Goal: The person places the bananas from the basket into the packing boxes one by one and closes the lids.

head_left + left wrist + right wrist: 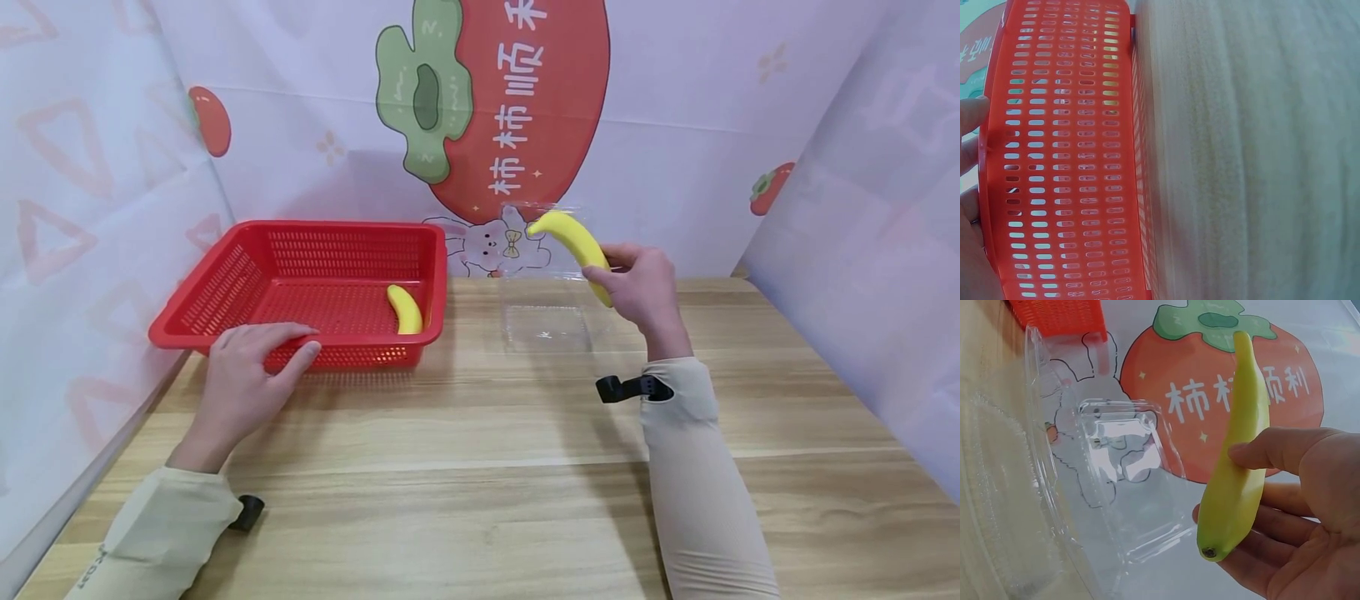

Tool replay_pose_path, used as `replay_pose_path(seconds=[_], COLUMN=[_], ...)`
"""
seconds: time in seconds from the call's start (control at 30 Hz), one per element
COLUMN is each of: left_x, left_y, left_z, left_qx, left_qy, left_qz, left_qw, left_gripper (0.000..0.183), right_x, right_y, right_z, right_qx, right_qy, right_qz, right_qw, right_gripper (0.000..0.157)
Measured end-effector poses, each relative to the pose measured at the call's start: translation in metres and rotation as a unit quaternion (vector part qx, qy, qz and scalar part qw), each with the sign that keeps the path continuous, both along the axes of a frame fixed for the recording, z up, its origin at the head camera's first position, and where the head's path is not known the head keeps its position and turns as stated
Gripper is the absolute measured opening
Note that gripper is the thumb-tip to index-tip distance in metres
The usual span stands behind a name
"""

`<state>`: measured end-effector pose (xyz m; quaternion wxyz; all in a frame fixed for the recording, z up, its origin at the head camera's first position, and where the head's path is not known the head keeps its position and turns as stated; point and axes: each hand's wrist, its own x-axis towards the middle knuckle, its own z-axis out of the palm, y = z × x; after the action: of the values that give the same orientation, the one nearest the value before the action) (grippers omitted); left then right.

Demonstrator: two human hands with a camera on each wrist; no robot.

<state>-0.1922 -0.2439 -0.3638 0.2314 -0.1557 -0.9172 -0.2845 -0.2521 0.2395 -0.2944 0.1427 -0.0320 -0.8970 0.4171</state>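
My right hand (637, 283) grips a yellow banana (576, 242) near one end and holds it up above the table. The right wrist view shows the thumb (1254, 456) across the front of it and the other fingers behind. Below and left of the banana stands a clear plastic box (546, 325) with its lid raised at the back. At the left, my left hand (247, 375) holds the near rim of a red perforated basket (352, 237), its fingers over the edge. Another yellow banana (406, 310) lies inside the basket, at its right end.
The wooden table (450, 500) spreads out in front of both containers. A white printed cloth (675, 167) hangs behind the table and along both sides. The basket's right wall stands a short way left of the clear box.
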Motion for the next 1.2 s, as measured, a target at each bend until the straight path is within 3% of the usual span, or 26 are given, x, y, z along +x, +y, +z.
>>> replay_pose_path(seconds=[0.23, 0.43, 0.73, 1.0, 1.2], left_x=[0.002, 0.002, 0.001, 0.000, -0.002], left_y=[-0.004, -0.001, 0.001, 0.001, 0.001], left_z=[-0.003, -0.001, -0.001, -0.001, -0.002], left_qx=[-0.001, 0.000, 0.001, 0.001, 0.000], left_qy=[0.002, -0.002, -0.012, -0.001, 0.006], left_qz=[0.003, 0.004, 0.006, 0.001, -0.002], left_qw=[1.0000, 1.0000, 0.9999, 1.0000, 1.0000], left_gripper=[0.031, 0.032, 0.033, 0.032, 0.030], right_x=[-0.008, -0.012, -0.018, -0.020, -0.021], right_y=[-0.004, -0.004, -0.002, -0.005, -0.006], right_z=[-0.009, -0.015, -0.030, -0.034, -0.036], right_qx=[0.047, 0.056, 0.092, 0.096, 0.105], right_qy=[-0.043, -0.079, -0.076, -0.101, -0.093], right_qz=[0.017, 0.014, 0.021, 0.025, 0.028], right_qw=[0.998, 0.995, 0.993, 0.990, 0.990], right_gripper=[0.050, 0.051, 0.047, 0.047, 0.047])
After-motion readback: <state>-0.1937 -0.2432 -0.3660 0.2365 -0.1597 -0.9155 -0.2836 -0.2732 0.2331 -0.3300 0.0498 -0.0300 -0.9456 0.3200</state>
